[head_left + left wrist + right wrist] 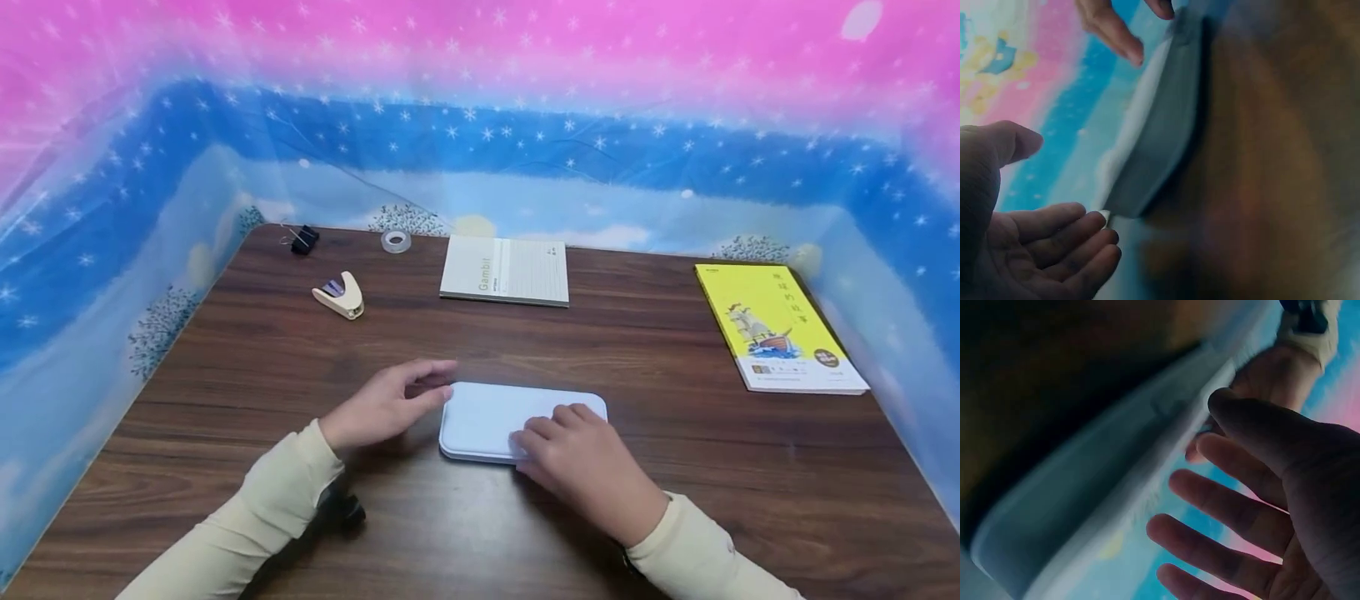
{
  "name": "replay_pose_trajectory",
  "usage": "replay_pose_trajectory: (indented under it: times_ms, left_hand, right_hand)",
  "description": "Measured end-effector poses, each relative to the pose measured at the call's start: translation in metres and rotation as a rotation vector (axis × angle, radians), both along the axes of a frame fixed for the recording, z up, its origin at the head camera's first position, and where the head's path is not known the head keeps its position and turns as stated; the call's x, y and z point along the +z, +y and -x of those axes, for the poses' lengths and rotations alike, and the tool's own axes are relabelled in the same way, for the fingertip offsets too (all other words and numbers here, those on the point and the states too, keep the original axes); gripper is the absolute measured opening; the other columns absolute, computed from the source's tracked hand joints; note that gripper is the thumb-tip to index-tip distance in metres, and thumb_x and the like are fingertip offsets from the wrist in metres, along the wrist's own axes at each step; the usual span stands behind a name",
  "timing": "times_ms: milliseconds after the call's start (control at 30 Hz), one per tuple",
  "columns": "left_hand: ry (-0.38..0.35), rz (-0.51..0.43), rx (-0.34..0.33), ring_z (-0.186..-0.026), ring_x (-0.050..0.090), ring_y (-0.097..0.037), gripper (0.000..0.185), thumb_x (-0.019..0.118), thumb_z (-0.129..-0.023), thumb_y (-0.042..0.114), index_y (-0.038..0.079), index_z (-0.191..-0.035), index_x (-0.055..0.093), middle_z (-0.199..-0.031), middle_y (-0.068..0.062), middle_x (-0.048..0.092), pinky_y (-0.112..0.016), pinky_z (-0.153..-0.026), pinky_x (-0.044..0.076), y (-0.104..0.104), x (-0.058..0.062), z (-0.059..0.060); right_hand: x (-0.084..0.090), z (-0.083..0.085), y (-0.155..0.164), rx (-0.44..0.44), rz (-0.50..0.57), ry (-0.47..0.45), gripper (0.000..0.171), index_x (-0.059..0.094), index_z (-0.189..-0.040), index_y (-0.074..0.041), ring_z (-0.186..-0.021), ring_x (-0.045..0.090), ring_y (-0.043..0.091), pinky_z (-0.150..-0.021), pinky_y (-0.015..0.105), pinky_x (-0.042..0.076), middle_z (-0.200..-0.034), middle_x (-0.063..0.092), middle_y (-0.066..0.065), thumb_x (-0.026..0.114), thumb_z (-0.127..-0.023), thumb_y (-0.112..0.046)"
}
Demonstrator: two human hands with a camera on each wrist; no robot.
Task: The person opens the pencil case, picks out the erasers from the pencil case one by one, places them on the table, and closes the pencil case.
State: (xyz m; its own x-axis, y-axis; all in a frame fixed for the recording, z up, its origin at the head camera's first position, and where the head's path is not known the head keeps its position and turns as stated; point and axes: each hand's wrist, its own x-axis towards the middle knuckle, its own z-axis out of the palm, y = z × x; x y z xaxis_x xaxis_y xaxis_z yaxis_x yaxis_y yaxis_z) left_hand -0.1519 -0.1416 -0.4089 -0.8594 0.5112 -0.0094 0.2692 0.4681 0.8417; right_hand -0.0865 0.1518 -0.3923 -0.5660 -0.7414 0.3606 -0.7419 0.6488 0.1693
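A flat white case (480, 421) with rounded corners lies on the brown table in the head view. At its left end is my left hand (386, 408), thumb tip by the upper left edge and fingers extended. My right hand (581, 458) lies over the case's right part with the fingers bent a little. In the left wrist view the palm and loose fingers of the left hand (1041, 250) are beside the case's grey-looking side (1160, 137). Spread fingers of the right hand (1229, 512) appear near the case (1072, 494) in the right wrist view, where the case is blurred.
Beyond the case lies a Gambit notebook (506, 271). Farther left are a cream V-shaped stapler-like tool (350, 302), a tape roll (386, 242) and a black binder clip (304, 241). A yellow book (776, 333) rests at right. Patterned cloth (480, 142) surrounds the table.
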Motion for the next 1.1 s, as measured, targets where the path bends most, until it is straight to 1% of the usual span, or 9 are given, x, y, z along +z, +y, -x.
replay_pose_trajectory:
  times_ms: [100,267,333,433,600,700,833,1000,1100]
  left_hand:
    - [-0.021,0.011,-0.045,-0.139,0.054,-0.032,0.058,0.067,-0.105,0.032,0.003,-0.154,0.052,-0.153,-0.016,0.055,-0.053,-0.116,0.043,0.001,-0.008,-0.005]
    - [0.089,0.100,-0.121,-0.145,0.046,-0.033,0.083,0.082,-0.093,0.039,0.008,-0.160,0.045,-0.158,-0.015,0.049,-0.055,-0.120,0.037,0.003,-0.016,-0.009]
    - [0.115,0.107,-0.141,-0.144,0.047,-0.032,0.093,0.087,-0.087,0.040,0.008,-0.161,0.042,-0.159,-0.015,0.047,-0.054,-0.119,0.038,0.004,-0.018,-0.010]
    - [0.127,0.113,-0.153,-0.142,0.048,-0.031,0.100,0.092,-0.082,0.037,0.007,-0.162,0.039,-0.159,-0.014,0.046,-0.054,-0.118,0.040,0.006,-0.019,-0.010]
    - [0.138,0.122,-0.160,-0.140,0.050,-0.030,0.101,0.094,-0.080,0.030,0.009,-0.162,0.039,-0.157,-0.013,0.047,-0.053,-0.116,0.042,0.006,-0.021,-0.009]
    - [0.166,0.109,-0.164,-0.137,0.052,-0.028,0.100,0.095,-0.078,0.027,0.008,-0.160,0.041,-0.155,-0.011,0.050,-0.052,-0.115,0.044,0.005,-0.023,-0.008]
    - [0.212,0.093,-0.164,-0.133,0.055,-0.027,0.098,0.096,-0.074,0.024,0.008,-0.157,0.046,-0.151,-0.011,0.054,-0.050,-0.112,0.047,0.005,-0.027,-0.006]
    - [0.238,0.114,-0.170,-0.127,0.057,-0.024,0.099,0.097,-0.070,0.025,0.008,-0.155,0.047,-0.145,-0.009,0.057,-0.047,-0.108,0.050,0.008,-0.029,-0.003]
    - [0.237,0.129,-0.174,-0.126,0.056,-0.024,0.100,0.097,-0.070,0.025,0.008,-0.154,0.047,-0.144,-0.009,0.057,-0.048,-0.108,0.050,0.009,-0.028,-0.002]
  right_hand:
    - [-0.005,-0.004,-0.005,0.009,-0.055,0.027,0.033,0.077,-0.105,-0.015,-0.081,0.066,0.021,-0.075,0.036,0.058,-0.095,0.073,-0.001,0.092,-0.080,-0.032]
    - [-0.011,-0.006,-0.010,0.018,-0.034,0.065,0.023,0.072,-0.102,-0.010,-0.081,0.067,0.022,-0.073,0.036,0.060,-0.095,0.072,0.004,0.085,-0.083,-0.010]
    - [-0.014,-0.006,-0.011,0.021,-0.024,0.072,0.020,0.070,-0.100,-0.008,-0.081,0.069,0.023,-0.073,0.037,0.061,-0.095,0.072,0.005,0.080,-0.084,-0.002]
    - [-0.016,-0.005,-0.011,0.025,-0.027,0.077,0.017,0.068,-0.098,-0.006,-0.080,0.069,0.025,-0.073,0.038,0.062,-0.095,0.070,0.008,0.075,-0.085,0.002]
    - [-0.016,-0.003,-0.013,0.051,-0.029,0.065,0.014,0.063,-0.097,-0.006,-0.073,0.065,0.025,-0.069,0.038,0.061,-0.092,0.065,0.007,0.072,-0.088,0.000]
    - [-0.016,-0.002,-0.014,0.080,-0.034,0.071,0.016,0.061,-0.099,-0.006,-0.070,0.063,0.024,-0.066,0.037,0.060,-0.091,0.063,0.007,0.071,-0.088,-0.002]
    - [-0.017,0.001,-0.014,0.121,-0.080,0.140,0.011,0.057,-0.101,-0.006,-0.063,0.059,0.023,-0.059,0.035,0.057,-0.087,0.059,0.007,0.062,-0.092,-0.004]
    - [-0.015,0.004,-0.012,0.166,-0.142,0.239,0.004,0.053,-0.100,-0.006,-0.055,0.051,0.022,-0.051,0.030,0.050,-0.081,0.053,0.006,0.050,-0.099,-0.006]
    - [-0.013,0.006,-0.010,0.184,-0.153,0.222,0.002,0.053,-0.102,-0.006,-0.056,0.053,0.022,-0.051,0.031,0.052,-0.082,0.055,0.006,0.052,-0.100,-0.007]
